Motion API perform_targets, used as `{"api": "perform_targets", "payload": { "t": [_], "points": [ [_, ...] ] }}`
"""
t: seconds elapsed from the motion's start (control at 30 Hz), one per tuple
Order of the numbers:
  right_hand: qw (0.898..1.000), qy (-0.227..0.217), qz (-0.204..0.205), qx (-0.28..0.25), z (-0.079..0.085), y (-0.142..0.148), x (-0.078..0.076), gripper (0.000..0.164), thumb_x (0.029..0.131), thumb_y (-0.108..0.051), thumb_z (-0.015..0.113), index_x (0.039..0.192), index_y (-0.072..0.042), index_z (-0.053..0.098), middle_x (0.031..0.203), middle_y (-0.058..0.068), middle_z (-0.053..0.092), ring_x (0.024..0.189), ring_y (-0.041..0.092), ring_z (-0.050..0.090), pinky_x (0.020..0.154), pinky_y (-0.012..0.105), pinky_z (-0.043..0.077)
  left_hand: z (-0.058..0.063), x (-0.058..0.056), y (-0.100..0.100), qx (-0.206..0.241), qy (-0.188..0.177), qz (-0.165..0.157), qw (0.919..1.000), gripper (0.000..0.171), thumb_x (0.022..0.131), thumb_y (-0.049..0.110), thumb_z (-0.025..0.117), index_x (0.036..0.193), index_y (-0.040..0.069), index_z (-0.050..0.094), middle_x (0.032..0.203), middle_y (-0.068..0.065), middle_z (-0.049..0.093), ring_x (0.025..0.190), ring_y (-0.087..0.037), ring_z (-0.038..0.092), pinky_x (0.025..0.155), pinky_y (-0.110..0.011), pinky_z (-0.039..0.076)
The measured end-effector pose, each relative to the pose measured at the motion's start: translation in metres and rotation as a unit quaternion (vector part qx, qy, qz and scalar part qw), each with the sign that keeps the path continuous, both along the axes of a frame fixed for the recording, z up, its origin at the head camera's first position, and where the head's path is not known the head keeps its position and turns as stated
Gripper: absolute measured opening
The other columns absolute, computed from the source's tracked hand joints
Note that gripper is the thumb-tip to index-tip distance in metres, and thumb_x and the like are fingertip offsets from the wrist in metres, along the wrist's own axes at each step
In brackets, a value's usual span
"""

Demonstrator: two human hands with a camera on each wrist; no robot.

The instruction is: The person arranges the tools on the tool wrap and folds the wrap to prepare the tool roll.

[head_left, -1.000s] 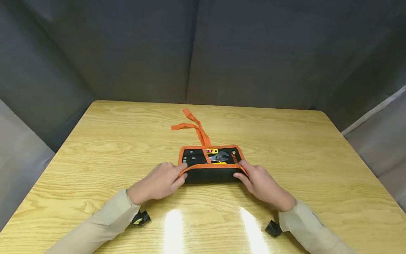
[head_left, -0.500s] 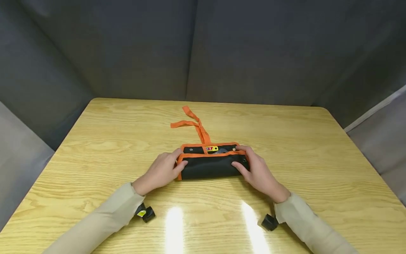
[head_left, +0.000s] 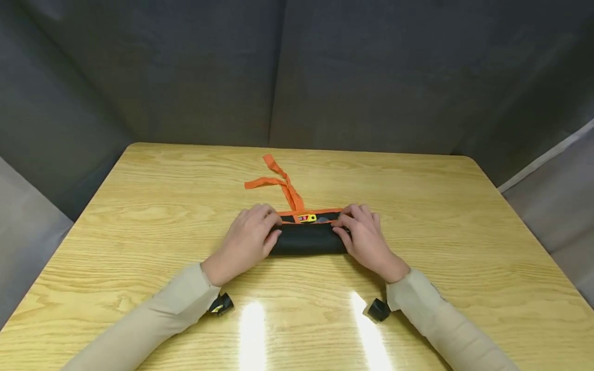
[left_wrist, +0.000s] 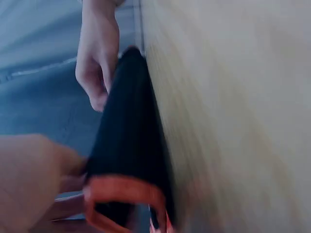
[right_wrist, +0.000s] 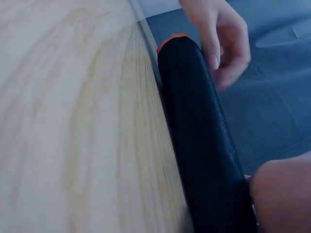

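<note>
A black tool roll [head_left: 306, 239] with orange trim lies partly rolled up on the table, its thick roll toward the person. Above the roll, a narrow strip of pockets still shows, with a yellow tool handle [head_left: 307, 218] and a bit of grey metal beside it. My left hand [head_left: 247, 238] grips the left end, fingers over the top edge and thumb on the near side. At the right end my right hand [head_left: 364, 234] holds the same edge with bent fingers. The left wrist view shows the open orange-trimmed end of the roll [left_wrist: 129, 116] beside the left fingers.
Two orange tie straps [head_left: 290, 190] stretch from the roll's far edge across the wooden table [head_left: 139, 216]. Grey curtains [head_left: 195, 77] stand behind and beside the table. Black wrist-camera parts [head_left: 379, 310] hang below both sleeves.
The near part of the tool roll has been turned over away from the person, covering most of the pockets and the adjustable wrench. Both hands have moved slightly inward and forward along with it.
</note>
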State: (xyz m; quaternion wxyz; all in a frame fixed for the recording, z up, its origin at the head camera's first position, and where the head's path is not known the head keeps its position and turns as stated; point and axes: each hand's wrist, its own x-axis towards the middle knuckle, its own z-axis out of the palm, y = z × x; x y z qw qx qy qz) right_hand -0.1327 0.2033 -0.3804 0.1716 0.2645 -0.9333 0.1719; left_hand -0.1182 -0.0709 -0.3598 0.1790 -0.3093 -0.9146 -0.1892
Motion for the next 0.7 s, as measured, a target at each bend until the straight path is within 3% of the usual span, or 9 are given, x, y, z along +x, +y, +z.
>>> {"api": "perform_targets", "payload": {
  "t": [0.07, 0.17, 0.23, 0.33, 0.4, 0.47, 0.6, 0.7],
  "points": [
    [1.0, -0.014, 0.004, -0.004, -0.001, 0.002, 0.001, 0.004, 0.087, -0.014, 0.071, 0.091, -0.013, 0.071, 0.099, 0.005, 0.063, 0.088, 0.025, 0.05, 0.071, 0.041, 0.03, 0.002, 0.004, 0.002, -0.037, -0.012, -0.024, 0.999, 0.022, 0.089, 0.025, 0.07, 0.102, 0.007, 0.068, 0.101, -0.006, 0.064, 0.094, -0.022, 0.061, 0.074, -0.038, 0.049],
    [0.999, -0.04, 0.024, -0.02, -0.001, 0.006, 0.003, 0.011, 0.091, -0.016, 0.068, 0.099, -0.01, 0.071, 0.101, 0.005, 0.066, 0.089, 0.024, 0.053, 0.07, 0.037, 0.03, 0.003, 0.009, 0.004, -0.103, -0.054, -0.033, 0.9926, 0.047, 0.086, 0.042, 0.071, 0.114, 0.005, 0.066, 0.113, -0.01, 0.064, 0.106, -0.025, 0.061, 0.084, -0.042, 0.051],
    [0.997, -0.062, 0.039, -0.02, -0.002, 0.009, 0.006, 0.023, 0.091, -0.023, 0.068, 0.107, -0.007, 0.07, 0.108, 0.007, 0.065, 0.096, 0.024, 0.053, 0.073, 0.037, 0.032, 0.003, 0.01, 0.005, -0.147, -0.075, -0.034, 0.9857, 0.061, 0.082, 0.048, 0.073, 0.121, 0.002, 0.062, 0.121, -0.014, 0.062, 0.112, -0.028, 0.06, 0.09, -0.045, 0.05],
    [0.994, -0.089, 0.059, 0.006, 0.0, 0.015, 0.01, 0.053, 0.083, -0.039, 0.075, 0.12, -0.004, 0.064, 0.122, 0.009, 0.059, 0.108, 0.026, 0.05, 0.083, 0.042, 0.037, 0.0, 0.008, 0.006, -0.187, -0.078, -0.045, 0.9781, 0.071, 0.08, 0.048, 0.075, 0.13, 0.001, 0.055, 0.126, -0.016, 0.06, 0.115, -0.03, 0.059, 0.095, -0.045, 0.049],
    [0.992, -0.1, 0.065, 0.03, 0.001, 0.018, 0.012, 0.067, 0.077, -0.045, 0.079, 0.126, -0.004, 0.059, 0.127, 0.01, 0.056, 0.114, 0.026, 0.049, 0.09, 0.045, 0.039, -0.002, 0.006, 0.006, -0.189, -0.061, -0.056, 0.9785, 0.069, 0.081, 0.043, 0.077, 0.132, 0.003, 0.053, 0.121, -0.015, 0.061, 0.11, -0.029, 0.061, 0.092, -0.043, 0.051],
    [0.991, -0.099, 0.069, 0.049, 0.002, 0.019, 0.012, 0.071, 0.076, -0.046, 0.08, 0.128, -0.005, 0.056, 0.129, 0.01, 0.056, 0.117, 0.026, 0.05, 0.095, 0.047, 0.04, -0.004, 0.004, 0.006, -0.188, -0.038, -0.07, 0.9789, 0.065, 0.081, 0.036, 0.077, 0.132, 0.005, 0.051, 0.113, -0.013, 0.062, 0.101, -0.027, 0.063, 0.086, -0.039, 0.053],
    [0.992, -0.084, 0.065, 0.066, 0.003, 0.019, 0.011, 0.059, 0.084, -0.039, 0.074, 0.129, -0.008, 0.055, 0.122, 0.009, 0.061, 0.112, 0.024, 0.055, 0.095, 0.046, 0.043, -0.006, 0.002, 0.006, -0.188, 0.007, -0.092, 0.9778, 0.048, 0.082, 0.022, 0.072, 0.123, 0.006, 0.052, 0.096, -0.01, 0.061, 0.08, -0.022, 0.061, 0.072, -0.034, 0.054],
    [0.993, -0.073, 0.07, 0.066, 0.004, 0.017, 0.008, 0.052, 0.087, -0.038, 0.071, 0.126, -0.008, 0.054, 0.117, 0.01, 0.064, 0.108, 0.025, 0.059, 0.094, 0.046, 0.046, -0.006, -0.002, 0.005, -0.173, 0.0, -0.103, 0.9795, 0.037, 0.082, 0.013, 0.063, 0.117, 0.006, 0.053, 0.091, -0.009, 0.058, 0.073, -0.021, 0.058, 0.066, -0.032, 0.052]
  ]
}}
